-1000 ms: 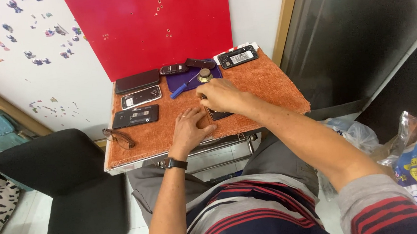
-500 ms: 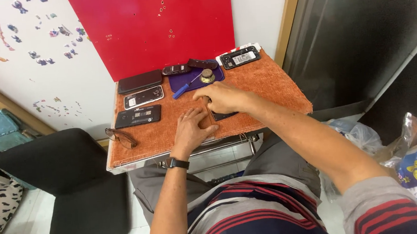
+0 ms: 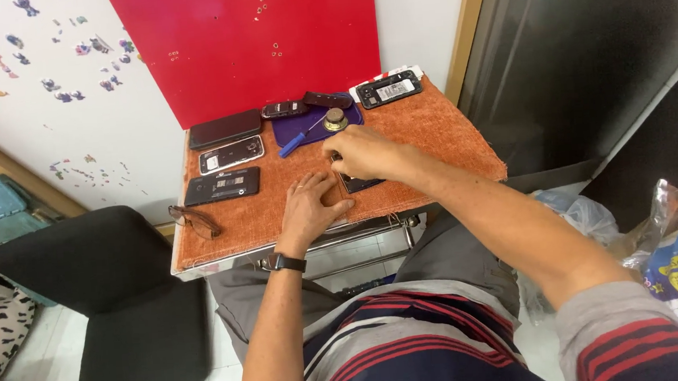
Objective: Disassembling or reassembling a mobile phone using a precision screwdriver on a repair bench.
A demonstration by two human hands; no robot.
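The left hand (image 3: pixel 311 208) lay flat on the orange cloth (image 3: pixel 430 128) of the small table, fingers spread and pressing down beside a dark phone (image 3: pixel 358 183) that sat near the table's front edge, mostly covered by the hands; it gripped nothing, it only steadied. The right hand (image 3: pixel 368 150) hovered over the upper end of that phone with its fingers pinched close together — whether they held a small part or tool, I could not tell, as the fingertips were turned away from the camera.

By my reading the step in hand was fine work on the phone's upper edge, one hand bracing and the other picking or placing something small; the next move would call for a steady pinch, light pressure, and the left palm kept firmly planted so the phone does not slide on the cloth.

Further back lay a blue-handled screwdriver (image 3: pixel 294 143) on a purple mat (image 3: pixel 303 125), with a small round brass-coloured object (image 3: pixel 336 119) just beside it; three more dark phones (image 3: pixel 222 186) lay in a column at the left, an opened phone (image 3: pixel 388 89) at the far right corner, and a pair of glasses (image 3: pixel 194 221) near the left front edge — all well apart from the hands.
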